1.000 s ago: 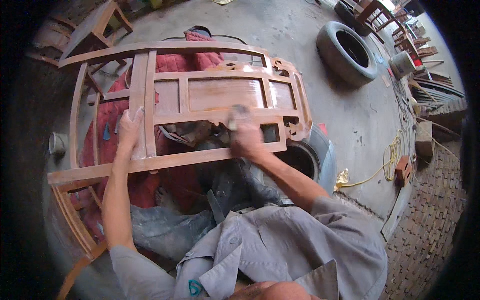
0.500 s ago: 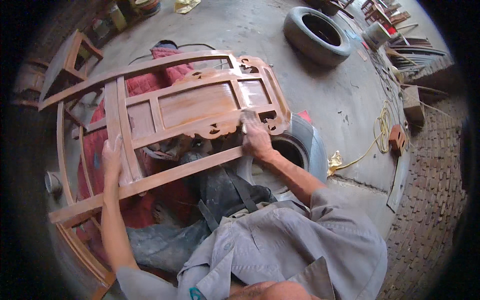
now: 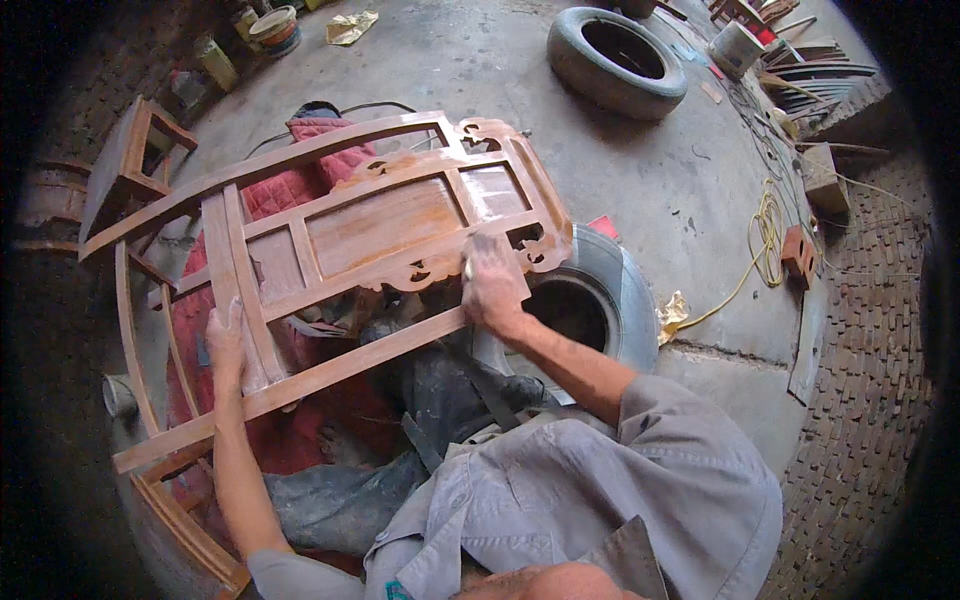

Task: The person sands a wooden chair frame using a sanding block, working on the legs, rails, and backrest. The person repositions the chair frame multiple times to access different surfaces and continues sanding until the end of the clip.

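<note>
A reddish-brown wooden chair frame (image 3: 385,212) lies across my legs, with a recessed panel, long rails and a carved scrolled end at the right. My left hand (image 3: 226,335) grips the edge of the wide cross slat (image 3: 232,275), some of its fingers hidden behind the wood. Bent over the inner rail near the carved end, my right hand (image 3: 492,290) presses a small grey-brown piece, which looks like sandpaper (image 3: 487,245), against the wood. Pale dust marks parts of the frame.
Beneath the frame lies a red quilted cloth (image 3: 190,345). One tyre (image 3: 635,290) sits beside my right forearm; another tyre (image 3: 640,98) is farther off. A yellow cord (image 3: 765,240) and a red brick (image 3: 798,255) are at right. Another wooden piece (image 3: 115,175) stands at left.
My right hand has slid slightly left along the rail, the grey-brown piece still under its fingers. My left hand keeps its place on the slat. The whole view has shifted slightly.
</note>
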The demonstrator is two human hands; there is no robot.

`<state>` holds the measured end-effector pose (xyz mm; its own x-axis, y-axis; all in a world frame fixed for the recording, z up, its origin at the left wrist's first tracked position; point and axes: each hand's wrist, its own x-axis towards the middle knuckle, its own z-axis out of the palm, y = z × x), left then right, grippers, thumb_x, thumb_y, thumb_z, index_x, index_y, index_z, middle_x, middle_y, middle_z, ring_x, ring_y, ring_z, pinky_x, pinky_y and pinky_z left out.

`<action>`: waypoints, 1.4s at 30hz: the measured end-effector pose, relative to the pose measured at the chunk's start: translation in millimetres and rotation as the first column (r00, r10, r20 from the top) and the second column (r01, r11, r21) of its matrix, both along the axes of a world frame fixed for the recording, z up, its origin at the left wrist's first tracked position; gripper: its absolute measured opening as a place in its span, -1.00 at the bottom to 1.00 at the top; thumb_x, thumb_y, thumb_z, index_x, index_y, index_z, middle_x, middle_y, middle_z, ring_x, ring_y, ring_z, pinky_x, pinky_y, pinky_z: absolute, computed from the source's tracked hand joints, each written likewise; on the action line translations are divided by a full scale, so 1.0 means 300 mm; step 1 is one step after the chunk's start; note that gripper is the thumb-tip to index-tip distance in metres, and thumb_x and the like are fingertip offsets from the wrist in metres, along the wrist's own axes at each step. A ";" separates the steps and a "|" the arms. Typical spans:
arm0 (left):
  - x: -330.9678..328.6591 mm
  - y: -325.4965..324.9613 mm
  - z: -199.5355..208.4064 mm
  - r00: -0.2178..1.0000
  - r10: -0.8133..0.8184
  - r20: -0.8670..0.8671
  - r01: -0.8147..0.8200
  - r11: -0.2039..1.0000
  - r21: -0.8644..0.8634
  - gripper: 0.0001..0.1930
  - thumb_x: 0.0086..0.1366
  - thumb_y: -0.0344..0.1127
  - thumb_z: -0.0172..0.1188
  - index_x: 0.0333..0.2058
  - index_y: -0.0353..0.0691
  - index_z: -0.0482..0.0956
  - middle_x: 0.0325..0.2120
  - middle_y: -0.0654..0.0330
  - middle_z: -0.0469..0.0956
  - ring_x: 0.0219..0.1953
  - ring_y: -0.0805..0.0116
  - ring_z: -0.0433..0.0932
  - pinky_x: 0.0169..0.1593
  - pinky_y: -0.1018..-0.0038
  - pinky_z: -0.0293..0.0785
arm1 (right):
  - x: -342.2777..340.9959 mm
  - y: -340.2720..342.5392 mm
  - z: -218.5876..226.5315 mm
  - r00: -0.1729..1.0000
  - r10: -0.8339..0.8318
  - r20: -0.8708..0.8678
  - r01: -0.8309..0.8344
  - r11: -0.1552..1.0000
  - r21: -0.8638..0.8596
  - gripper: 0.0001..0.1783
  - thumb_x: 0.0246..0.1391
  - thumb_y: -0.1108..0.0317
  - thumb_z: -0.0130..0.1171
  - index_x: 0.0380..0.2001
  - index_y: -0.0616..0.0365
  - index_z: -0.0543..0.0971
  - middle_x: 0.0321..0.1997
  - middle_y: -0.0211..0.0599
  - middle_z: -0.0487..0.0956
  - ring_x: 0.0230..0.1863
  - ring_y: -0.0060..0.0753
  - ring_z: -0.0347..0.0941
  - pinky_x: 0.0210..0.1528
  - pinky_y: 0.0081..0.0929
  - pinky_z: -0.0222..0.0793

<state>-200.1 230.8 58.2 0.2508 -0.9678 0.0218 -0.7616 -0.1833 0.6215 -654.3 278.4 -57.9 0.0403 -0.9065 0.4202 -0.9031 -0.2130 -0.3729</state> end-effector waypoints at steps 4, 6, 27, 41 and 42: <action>0.020 -0.002 -0.020 1.000 -0.004 0.028 0.004 1.000 -0.009 -0.52 0.37 0.03 0.16 -0.19 -0.41 0.53 -0.29 -0.16 0.63 -0.22 -0.03 0.61 -0.10 0.17 0.45 | -0.116 0.010 -0.020 0.992 -0.129 0.007 0.121 0.949 0.292 -0.38 0.02 0.39 0.04 0.20 0.42 0.37 0.27 0.30 0.36 0.35 0.20 0.24 0.43 -0.10 0.10; 0.004 -0.006 0.000 1.000 -0.008 0.023 0.008 1.000 0.029 -0.49 0.38 0.06 0.13 -0.12 -0.41 0.54 -0.23 -0.15 0.63 -0.15 -0.02 0.61 -0.04 0.20 0.44 | -0.095 -0.033 0.003 0.983 -0.176 0.044 0.147 0.914 0.377 -0.36 -0.02 0.38 0.08 0.18 0.42 0.37 0.24 0.30 0.38 0.32 0.24 0.27 0.41 -0.10 0.12; 0.032 -0.003 -0.123 0.982 0.082 0.168 -0.054 0.984 -0.169 -0.42 0.35 0.07 0.14 0.02 -0.42 0.43 -0.14 -0.21 0.60 -0.03 -0.15 0.57 0.03 0.13 0.45 | -0.113 0.026 0.063 0.959 0.283 -0.036 -0.275 0.950 0.145 -0.25 -0.07 0.63 0.05 0.31 0.18 0.34 0.27 0.13 0.42 0.31 0.08 0.32 0.35 -0.15 0.21; 0.015 0.006 -0.077 0.994 0.109 0.026 -0.110 0.993 0.047 -0.27 0.29 0.28 0.11 0.04 -0.39 0.45 -0.07 -0.23 0.57 0.03 -0.13 0.55 0.07 0.16 0.44 | -0.077 0.022 0.121 0.889 0.455 0.062 -0.454 0.853 0.256 -0.26 -0.10 0.66 -0.09 0.29 0.34 0.31 0.38 0.21 0.28 0.46 0.20 0.07 0.51 -0.12 -0.09; 0.017 0.006 -0.077 0.990 0.129 0.053 -0.130 0.991 0.013 -0.27 0.29 0.28 0.11 0.04 -0.39 0.46 -0.07 -0.23 0.57 0.03 -0.12 0.56 0.07 0.17 0.44 | -0.133 0.016 0.117 0.886 0.460 0.052 -0.455 0.843 0.287 -0.25 -0.09 0.66 -0.09 0.30 0.34 0.30 0.38 0.22 0.27 0.47 0.20 0.06 0.51 -0.12 -0.09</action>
<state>-195.0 232.6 35.2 0.3733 -0.9275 0.0223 -0.7621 -0.2929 0.5774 -694.1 283.1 -22.7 0.4850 -0.8625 0.1441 -0.7363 -0.4917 -0.4648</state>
